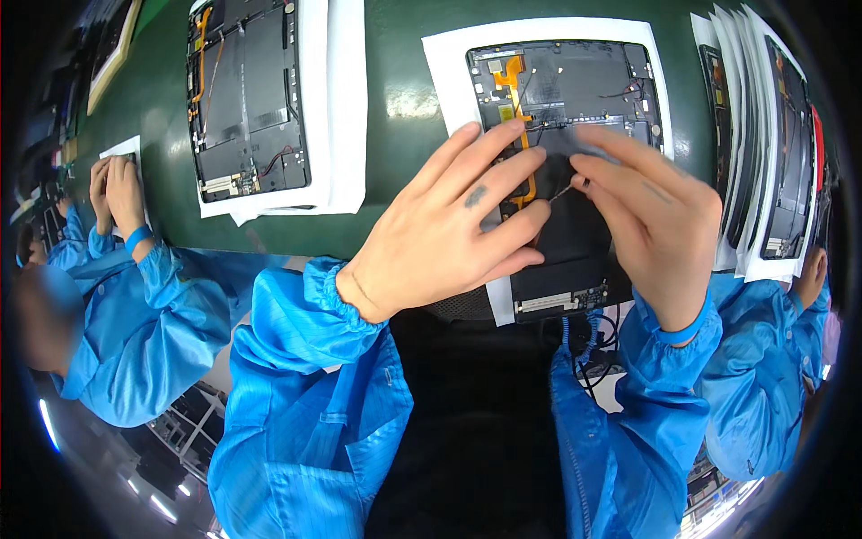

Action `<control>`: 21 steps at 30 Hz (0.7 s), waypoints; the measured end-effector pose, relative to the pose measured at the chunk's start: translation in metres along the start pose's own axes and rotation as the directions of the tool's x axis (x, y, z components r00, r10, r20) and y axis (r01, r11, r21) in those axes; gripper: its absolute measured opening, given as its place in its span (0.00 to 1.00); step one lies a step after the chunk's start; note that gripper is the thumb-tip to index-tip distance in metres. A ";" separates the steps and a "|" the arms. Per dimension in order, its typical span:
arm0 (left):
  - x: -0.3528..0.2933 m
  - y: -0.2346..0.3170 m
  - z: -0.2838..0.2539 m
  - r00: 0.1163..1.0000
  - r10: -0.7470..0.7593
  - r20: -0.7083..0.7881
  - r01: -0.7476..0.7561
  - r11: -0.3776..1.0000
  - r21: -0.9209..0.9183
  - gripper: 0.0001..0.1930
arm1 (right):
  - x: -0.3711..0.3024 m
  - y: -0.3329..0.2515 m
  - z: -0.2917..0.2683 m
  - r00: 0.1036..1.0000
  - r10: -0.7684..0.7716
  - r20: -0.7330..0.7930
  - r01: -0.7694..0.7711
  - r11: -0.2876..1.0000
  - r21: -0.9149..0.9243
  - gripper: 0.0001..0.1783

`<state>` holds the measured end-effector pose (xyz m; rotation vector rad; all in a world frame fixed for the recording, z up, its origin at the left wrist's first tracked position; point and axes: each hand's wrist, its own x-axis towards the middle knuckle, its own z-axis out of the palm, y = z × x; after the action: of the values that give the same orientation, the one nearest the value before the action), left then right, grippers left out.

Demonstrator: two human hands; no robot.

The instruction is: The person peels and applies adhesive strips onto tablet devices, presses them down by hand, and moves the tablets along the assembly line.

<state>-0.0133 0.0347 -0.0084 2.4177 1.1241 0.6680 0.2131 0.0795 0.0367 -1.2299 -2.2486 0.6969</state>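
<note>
one opened black device is lying on white paper, its middle partly hiding under two hands: the left hand spreading wide, the right hand bunching narrowly by one thin wire, grip too blurred to tell. labels are blurring past reading. another device is lying left, at least two more devices right.

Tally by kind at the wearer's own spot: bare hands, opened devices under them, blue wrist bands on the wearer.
Bare hands: 2 (left hand, right hand)
Opened device: 1
Blue wrist band: 1
Total: 4
</note>
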 end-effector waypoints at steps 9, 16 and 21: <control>0.000 -0.001 0.000 0.999 -0.001 0.052 0.001 1.000 -0.002 0.23 | 0.018 0.030 0.007 0.999 0.051 -0.016 -0.050 0.997 0.051 0.05; 0.002 -0.004 0.001 0.999 0.003 0.054 -0.003 1.000 0.017 0.25 | 0.022 0.035 0.009 0.999 0.041 -0.011 -0.040 0.998 0.050 0.05; 0.004 -0.003 0.002 0.999 -0.010 0.050 0.009 1.000 0.020 0.26 | 0.022 0.037 0.010 0.999 0.039 -0.021 -0.038 0.998 0.054 0.04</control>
<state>-0.0116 0.0391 -0.0102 2.4301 1.1261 0.5934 0.2190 0.1141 0.0090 -1.2518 -2.1794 0.7492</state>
